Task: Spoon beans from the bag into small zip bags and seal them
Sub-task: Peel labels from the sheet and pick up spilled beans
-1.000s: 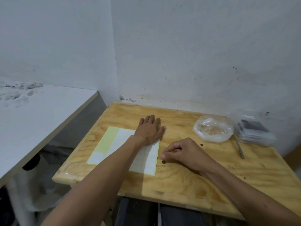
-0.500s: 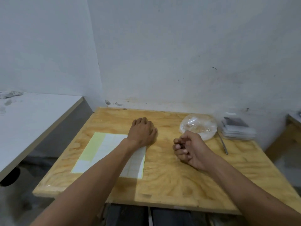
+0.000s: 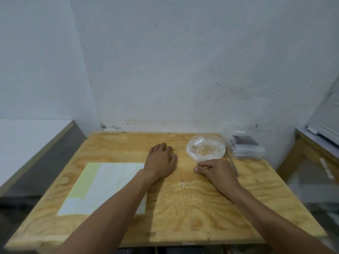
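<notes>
On the plywood surface (image 3: 183,208) the clear bean bag (image 3: 206,147) sits at the back; I judge it soft, slumping and slippery, best taken by its loose rim. Just right of the bag lie the stiff stacked zip bags (image 3: 245,147) and the light spoon (image 3: 232,163). My right hand (image 3: 216,170) touches the bag's near edge, fingers loosely bent, holding nothing; my left hand (image 3: 161,160) lies flat left of the bag.

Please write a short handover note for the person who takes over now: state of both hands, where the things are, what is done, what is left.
Left hand: flat on the plywood table, holding nothing.
Right hand: fingers at the near edge of the clear crumpled plastic bag; a grip cannot be confirmed.
Thin metal spoon: on the table, right of the bag.
Stack of small clear zip bags: far right corner.
Done: no filled bag visible.
Left: spooning, sealing.
</notes>
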Motion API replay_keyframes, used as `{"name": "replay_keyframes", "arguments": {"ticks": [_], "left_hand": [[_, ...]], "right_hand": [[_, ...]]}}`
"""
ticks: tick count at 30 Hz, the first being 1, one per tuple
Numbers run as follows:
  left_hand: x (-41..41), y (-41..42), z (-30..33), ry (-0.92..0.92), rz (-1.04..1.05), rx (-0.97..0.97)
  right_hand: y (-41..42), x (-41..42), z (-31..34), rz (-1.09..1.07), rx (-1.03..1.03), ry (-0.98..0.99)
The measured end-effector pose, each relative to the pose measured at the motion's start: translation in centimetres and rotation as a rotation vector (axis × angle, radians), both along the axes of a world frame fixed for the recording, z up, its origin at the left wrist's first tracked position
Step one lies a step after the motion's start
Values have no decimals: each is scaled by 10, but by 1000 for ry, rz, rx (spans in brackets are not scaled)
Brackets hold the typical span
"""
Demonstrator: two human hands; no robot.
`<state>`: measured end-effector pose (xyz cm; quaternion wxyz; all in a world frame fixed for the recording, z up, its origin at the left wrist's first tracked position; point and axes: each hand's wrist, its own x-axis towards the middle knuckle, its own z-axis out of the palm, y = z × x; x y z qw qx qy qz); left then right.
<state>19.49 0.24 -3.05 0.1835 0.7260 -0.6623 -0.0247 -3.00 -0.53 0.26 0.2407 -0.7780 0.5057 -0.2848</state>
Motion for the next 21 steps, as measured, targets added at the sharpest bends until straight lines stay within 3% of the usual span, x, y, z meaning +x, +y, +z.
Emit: {"name": "replay_keyframes", "arguments": {"ticks": [3,9,12,15,17,19,21], "left_hand": [[-6,-1,5,28,25,-11],[-41,-20,34,343,-151,-125],[-48,-38,38,374,-237,-170],[-44,-44,40,521,-223,-350],[-38,-42,46,662,-139,-445],[-27,-39,54,771,-65,-477],[-13,-35,61,847,-15,-486]], "right_hand": [[-1,2,0,21,-1,-17],[-3,5,3,-27,51,-18],[-5,2,9,-142,331,-311],[-11,-4,18,-156,770,-914],[-18,-7,23,-125,988,-1204],[-27,-7,24,-138,1087,-1357],[-38,-3,24,-188,1044,-1335]]}}
